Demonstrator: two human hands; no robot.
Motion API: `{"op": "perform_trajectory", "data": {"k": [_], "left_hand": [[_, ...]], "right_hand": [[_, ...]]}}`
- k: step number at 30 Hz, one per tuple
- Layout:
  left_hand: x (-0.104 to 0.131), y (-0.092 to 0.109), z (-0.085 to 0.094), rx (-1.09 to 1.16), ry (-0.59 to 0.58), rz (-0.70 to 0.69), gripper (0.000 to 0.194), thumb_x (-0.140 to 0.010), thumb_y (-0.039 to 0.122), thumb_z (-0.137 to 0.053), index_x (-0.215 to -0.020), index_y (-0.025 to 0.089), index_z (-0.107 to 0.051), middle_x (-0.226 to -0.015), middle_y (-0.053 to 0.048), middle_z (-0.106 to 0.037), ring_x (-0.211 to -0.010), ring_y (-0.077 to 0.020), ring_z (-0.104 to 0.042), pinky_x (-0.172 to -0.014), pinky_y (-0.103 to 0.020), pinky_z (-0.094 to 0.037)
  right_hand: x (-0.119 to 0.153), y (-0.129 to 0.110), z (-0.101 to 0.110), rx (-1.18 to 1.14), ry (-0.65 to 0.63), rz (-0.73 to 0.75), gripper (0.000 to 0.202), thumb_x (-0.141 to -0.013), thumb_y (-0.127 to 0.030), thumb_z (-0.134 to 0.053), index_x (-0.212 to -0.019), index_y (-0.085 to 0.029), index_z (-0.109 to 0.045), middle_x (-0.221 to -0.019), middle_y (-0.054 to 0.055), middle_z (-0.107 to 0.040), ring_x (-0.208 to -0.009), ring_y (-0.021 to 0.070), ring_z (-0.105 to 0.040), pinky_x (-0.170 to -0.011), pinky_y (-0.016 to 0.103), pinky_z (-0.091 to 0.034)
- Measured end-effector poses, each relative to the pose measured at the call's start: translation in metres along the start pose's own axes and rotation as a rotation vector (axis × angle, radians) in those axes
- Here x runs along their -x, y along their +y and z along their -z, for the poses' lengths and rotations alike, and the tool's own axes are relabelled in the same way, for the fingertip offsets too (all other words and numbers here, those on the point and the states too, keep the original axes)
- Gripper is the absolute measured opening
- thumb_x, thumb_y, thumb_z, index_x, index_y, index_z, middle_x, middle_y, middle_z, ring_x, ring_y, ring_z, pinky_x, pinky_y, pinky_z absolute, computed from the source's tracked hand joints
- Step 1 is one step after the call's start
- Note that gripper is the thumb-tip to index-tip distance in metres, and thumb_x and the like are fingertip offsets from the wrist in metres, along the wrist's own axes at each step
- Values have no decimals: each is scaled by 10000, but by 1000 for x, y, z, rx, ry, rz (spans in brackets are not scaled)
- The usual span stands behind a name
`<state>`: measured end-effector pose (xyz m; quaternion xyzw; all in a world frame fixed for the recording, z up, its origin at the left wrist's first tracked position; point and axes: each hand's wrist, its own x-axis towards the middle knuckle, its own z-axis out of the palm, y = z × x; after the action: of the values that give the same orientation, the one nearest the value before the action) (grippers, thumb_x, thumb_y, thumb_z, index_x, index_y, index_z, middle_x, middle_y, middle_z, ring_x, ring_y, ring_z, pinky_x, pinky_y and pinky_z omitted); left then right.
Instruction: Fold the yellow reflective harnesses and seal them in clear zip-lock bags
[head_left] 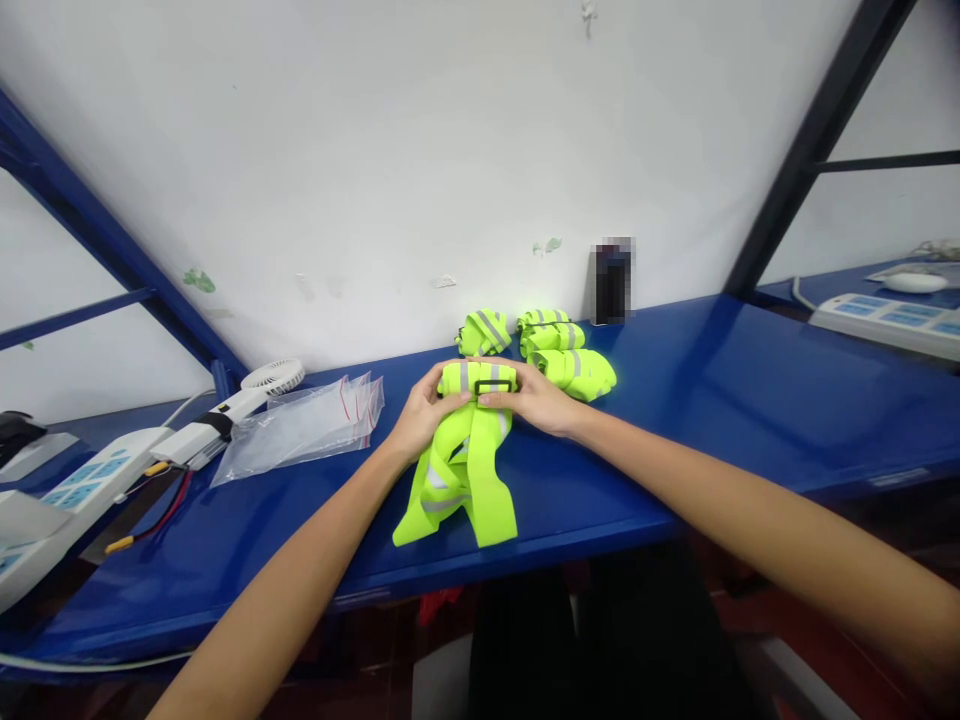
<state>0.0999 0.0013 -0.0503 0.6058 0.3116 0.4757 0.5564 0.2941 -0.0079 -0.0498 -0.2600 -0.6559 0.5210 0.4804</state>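
Both my hands grip a partly rolled neon-yellow reflective strap [491, 460] with grey bands and a black buckle. My left hand [421, 412] is closed around the left end of the roll, its thumb across the front. On the right end, my right hand [541, 398] pinches the roll with its thumb just under the buckle. Loose tails of the strap hang toward me over the blue tabletop. Behind the hands lie several rolled straps: one bundle [484, 333] at the left, another [550, 331] at the right, and one [574, 373] nearest my right hand.
Clear zip bags [300, 430] lie left of my hands on the blue table [675, 400]. Beyond them are a white handheld fan [272, 377], a power strip [97, 480] and a red-black cable [169, 510]. A pixelated dark object [612, 283] stands against the wall.
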Motion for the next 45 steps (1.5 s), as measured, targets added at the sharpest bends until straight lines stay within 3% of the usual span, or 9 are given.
{"op": "perform_trajectory", "data": {"k": [4,9,13,18,23,30,36,42,45], "left_hand": [[0,1,-1,72,7,6,453,-775,393,-739,-1166,216,-592,-1025,-42,-681,-881,-203,-667,-781,-309,-533],[0,-1,-4,114,67,163,774,-728,370,-785,-1393,280,-400,-998,-28,-685,-817,-199,-677,-763,-339,-547],[0,-2,-3,143,57,249,915,-692,244,-809,-1462,270,-315,-1084,-56,-688,-911,-222,-692,-836,-361,-544],[-1,-3,1,162,2,317,642,-768,272,-743,-1356,226,-489,-1122,-96,-705,-906,-250,-709,-798,-366,-549],[3,1,-4,234,-36,341,434,-801,267,-718,-1208,177,-598,-1101,-93,-717,-871,-200,-701,-762,-303,-541],[8,8,-15,184,-213,389,419,-738,349,-786,-1067,120,-664,-938,-130,-743,-701,-201,-677,-681,-328,-532],[9,9,-20,248,-161,362,250,-719,333,-739,-848,122,-706,-719,-91,-725,-675,-228,-682,-694,-346,-543],[10,9,-18,324,-214,390,348,-769,351,-570,-906,75,-732,-919,-185,-745,-980,-350,-684,-865,-482,-541],[9,8,-20,275,-204,380,332,-770,319,-574,-924,63,-720,-962,-203,-740,-944,-350,-697,-825,-477,-555]], "right_hand": [[-1,1,2,139,-4,91,535,-787,-248,-718,-1310,-258,-605,-1304,42,-640,-1208,265,-587,-1009,430,-483],[3,0,2,352,18,204,477,-818,-256,-685,-1292,-257,-624,-1315,60,-630,-1238,288,-563,-1044,459,-439],[3,1,0,296,67,199,467,-811,-290,-696,-1271,-250,-628,-1273,65,-651,-1195,281,-588,-1028,452,-458],[-2,-4,-6,-78,227,84,557,-715,-355,-784,-1234,-252,-612,-1156,51,-703,-1117,261,-629,-987,448,-502],[-4,-15,-11,-315,265,21,561,-678,-340,-815,-1196,-272,-610,-1124,55,-716,-1105,263,-641,-971,453,-514],[-9,-30,-1,-228,376,118,521,-704,-426,-795,-1167,-269,-613,-1185,61,-694,-1161,291,-612,-949,471,-529],[-11,-32,6,-266,379,178,497,-728,-390,-788,-1177,-295,-596,-1158,37,-701,-1158,280,-620,-966,487,-528],[-11,-33,4,-244,422,152,492,-752,-372,-752,-1205,-292,-580,-1183,39,-687,-1174,277,-603,-929,451,-546],[-12,-29,6,-155,495,177,506,-746,-367,-750,-1217,-301,-575,-1176,33,-682,-1158,263,-603,-954,437,-533]]}}
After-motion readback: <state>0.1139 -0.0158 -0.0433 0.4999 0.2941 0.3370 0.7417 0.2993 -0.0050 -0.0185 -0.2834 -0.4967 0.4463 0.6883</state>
